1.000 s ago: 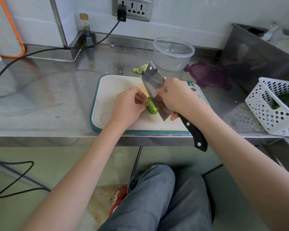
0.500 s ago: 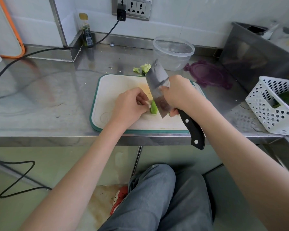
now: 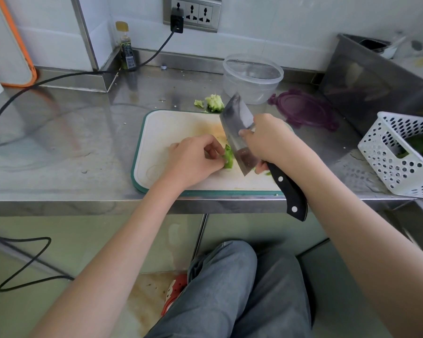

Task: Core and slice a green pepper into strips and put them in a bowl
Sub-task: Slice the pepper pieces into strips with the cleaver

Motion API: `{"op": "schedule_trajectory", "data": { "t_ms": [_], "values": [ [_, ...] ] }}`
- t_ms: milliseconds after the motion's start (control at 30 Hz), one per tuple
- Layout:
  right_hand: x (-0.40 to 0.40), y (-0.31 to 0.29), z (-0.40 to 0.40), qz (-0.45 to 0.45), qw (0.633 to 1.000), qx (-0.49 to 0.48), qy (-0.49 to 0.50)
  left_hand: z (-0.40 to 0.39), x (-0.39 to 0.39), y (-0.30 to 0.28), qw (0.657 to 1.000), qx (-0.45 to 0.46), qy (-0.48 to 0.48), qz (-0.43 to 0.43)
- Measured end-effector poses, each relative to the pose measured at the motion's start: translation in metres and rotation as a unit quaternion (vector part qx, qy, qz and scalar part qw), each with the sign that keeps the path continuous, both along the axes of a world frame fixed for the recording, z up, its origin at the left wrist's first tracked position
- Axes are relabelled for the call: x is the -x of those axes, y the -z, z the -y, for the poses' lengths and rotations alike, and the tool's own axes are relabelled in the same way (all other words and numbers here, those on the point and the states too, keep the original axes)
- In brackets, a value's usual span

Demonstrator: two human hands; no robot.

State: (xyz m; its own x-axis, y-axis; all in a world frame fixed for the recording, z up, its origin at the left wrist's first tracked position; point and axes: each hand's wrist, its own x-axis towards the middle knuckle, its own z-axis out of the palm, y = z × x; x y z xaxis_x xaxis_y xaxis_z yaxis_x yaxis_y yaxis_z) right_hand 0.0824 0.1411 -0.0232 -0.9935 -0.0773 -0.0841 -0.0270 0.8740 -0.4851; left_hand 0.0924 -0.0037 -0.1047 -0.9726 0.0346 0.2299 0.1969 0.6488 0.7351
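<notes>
A small piece of green pepper [image 3: 228, 157] lies on the white cutting board [image 3: 161, 132] with a green rim. My left hand [image 3: 193, 159] pinches the pepper piece with curled fingers. My right hand [image 3: 271, 142] grips a cleaver [image 3: 237, 132] by the blade base, its black handle [image 3: 288, 193] sticking out toward me. The blade stands against the pepper's right side. A clear plastic bowl [image 3: 253, 78] stands behind the board. The pepper core [image 3: 215, 103] lies on the counter by the board's far edge.
A purple lid [image 3: 303, 109] lies right of the bowl. A white perforated basket [image 3: 401, 152] with greens sits at the right edge. A dark bin [image 3: 366, 79] stands at back right. A small bottle [image 3: 126, 48] and a black cable [image 3: 59, 76] are at back left.
The cleaver has shifted slightly left along the pepper and my left hand has drawn back with it; the pepper piece showing beside the blade is shorter.
</notes>
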Motion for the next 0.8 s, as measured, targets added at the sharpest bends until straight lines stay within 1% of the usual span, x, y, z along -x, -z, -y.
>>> {"op": "schedule_trajectory", "data": {
  "t_ms": [133, 200, 333, 400, 467, 533, 667, 800],
  "values": [
    [0.003, 0.006, 0.010, 0.026, 1.000, 0.000, -0.002, -0.001, -0.001, -0.002, 1.000, -0.001, 0.010, 0.008],
    [0.005, 0.005, 0.014, 0.037, 0.999, -0.011, 0.013, -0.001, 0.000, -0.002, 1.000, -0.016, 0.020, 0.018],
    [0.008, 0.002, 0.011, 0.031, 0.999, 0.005, 0.014, -0.001, -0.001, -0.002, 0.996, -0.069, 0.039, 0.038],
    [0.008, -0.002, 0.006, 0.026, 1.000, 0.005, 0.017, -0.001, -0.001, -0.002, 0.995, -0.080, 0.051, 0.042],
    [0.009, -0.004, 0.001, 0.014, 1.000, 0.009, 0.020, -0.001, -0.001, -0.001, 0.994, -0.079, 0.057, 0.043],
    [0.009, -0.005, -0.003, 0.020, 0.999, 0.014, 0.024, -0.001, 0.000, -0.001, 0.995, -0.067, 0.055, 0.042],
    [0.003, -0.004, -0.003, 0.032, 0.999, 0.011, 0.014, -0.002, 0.000, -0.001, 0.999, -0.041, 0.028, 0.022],
    [0.002, -0.005, -0.001, 0.021, 1.000, 0.005, 0.010, -0.001, 0.000, -0.001, 0.998, -0.048, 0.024, 0.017]
  ]
}}
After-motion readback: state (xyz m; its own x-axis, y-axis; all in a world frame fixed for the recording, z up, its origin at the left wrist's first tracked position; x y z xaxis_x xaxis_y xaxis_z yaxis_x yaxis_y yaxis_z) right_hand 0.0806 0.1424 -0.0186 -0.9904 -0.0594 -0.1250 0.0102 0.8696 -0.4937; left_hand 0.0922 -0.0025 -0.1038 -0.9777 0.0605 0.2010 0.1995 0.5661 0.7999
